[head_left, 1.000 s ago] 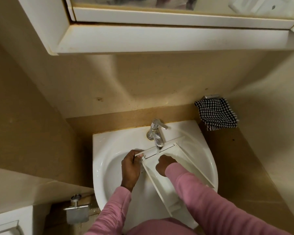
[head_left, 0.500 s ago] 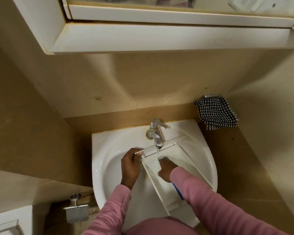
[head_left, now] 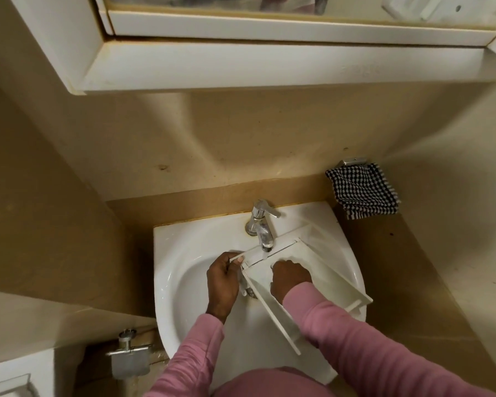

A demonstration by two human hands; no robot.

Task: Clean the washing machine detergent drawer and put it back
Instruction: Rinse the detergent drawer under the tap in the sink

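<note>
The washing stage is judged to be in hand, with the putting back not yet begun. The detergent drawer (head_left: 331, 275) is held tilted over the white sink (head_left: 184, 282). Its far end is set right under the spout of the chrome tap (head_left: 261, 224), from which a thin stream of water appears to fall into it. Its near end juts out past the sink's right rim. A thin flat edge at the drawer's far left corner is pinched by the left hand (head_left: 223, 277), thumb and fingers curled round it, so that the drawer is steadied. The right hand (head_left: 289, 277) is lowered into the open compartment, knuckles up and fingers curled under. Whether a brush or cloth is held there, or the plastic is rubbed by bare fingers, cannot be told, since the fingertips are hidden. Both arms are covered by pink sleeves.

For the next move, the walls and corners of the compartment would need to be rubbed under the stream, and the drawer tipped so that the water is drained into the sink. A firm hold is called for, as wet plastic is likely to be slippery. A checked cloth (head_left: 362, 191) is hung on the wall at the far right and could be used for drying. The washing machine is not in view, so the drawer would have to be carried away from the sink to be refitted.
</note>
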